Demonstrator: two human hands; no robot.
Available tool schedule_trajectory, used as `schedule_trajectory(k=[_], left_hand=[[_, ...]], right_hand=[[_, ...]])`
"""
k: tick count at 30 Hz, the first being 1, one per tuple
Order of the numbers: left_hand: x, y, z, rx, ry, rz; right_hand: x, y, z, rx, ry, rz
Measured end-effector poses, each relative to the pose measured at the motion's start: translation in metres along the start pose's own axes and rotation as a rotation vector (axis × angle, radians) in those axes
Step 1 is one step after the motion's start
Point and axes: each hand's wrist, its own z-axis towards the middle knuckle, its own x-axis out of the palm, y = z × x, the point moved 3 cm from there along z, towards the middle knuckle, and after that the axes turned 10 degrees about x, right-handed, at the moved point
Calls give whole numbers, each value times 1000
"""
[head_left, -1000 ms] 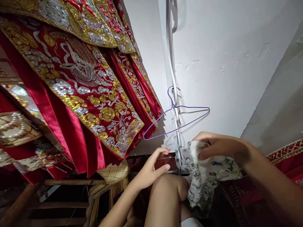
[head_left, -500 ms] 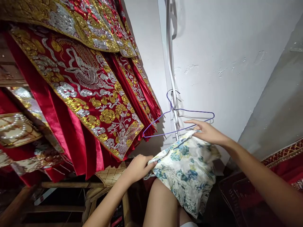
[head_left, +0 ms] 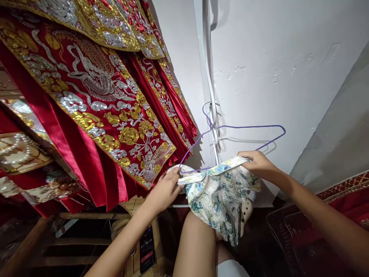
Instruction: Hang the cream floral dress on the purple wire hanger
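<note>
A small floral garment [head_left: 219,192], white with blue and green flowers, is stretched between my two hands just under a purple wire hanger [head_left: 239,132]. My left hand [head_left: 164,188] pinches its left edge near the hanger's left tip. Its right edge is gripped by my right hand [head_left: 256,163], close to the hanger's lower wire. The hanger's hook sits on a nail beside a white cable on the white wall [head_left: 273,57]. The cloth hangs down over my bare knee [head_left: 198,238].
Red robes [head_left: 95,100] with gold and silver embroidery hang at the left, close to my left hand. A phone [head_left: 147,248] with a lit screen lies on a woven stool [head_left: 129,207] below. Red patterned carpet [head_left: 340,192] lies at the right.
My left hand took hold of the garment, then both hands spread it and lifted it up to the hanger's lower wire. The hanger has swung a little wider to the right.
</note>
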Motion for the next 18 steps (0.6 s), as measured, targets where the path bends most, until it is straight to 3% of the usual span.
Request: schedule_trajectory(k=[4, 9, 12, 14, 17, 18], left_hand=[[0, -18, 24, 45, -124, -149], [0, -47, 61, 173, -135, -234], [-2, -56, 82, 210, -92, -243], [-5, -54, 93, 173, -59, -272], [-10, -46, 102, 53, -15, -399], [-11, -43, 104, -4, 15, -459]], right_hand=[[2, 7, -4, 45, 51, 64], [25, 5, -7, 49, 74, 113], [23, 4, -15, 36, 45, 78], [5, 1, -17, 47, -123, 71], [-40, -3, -12, 0, -512, 56], [-55, -5, -8, -13, -579, 27]])
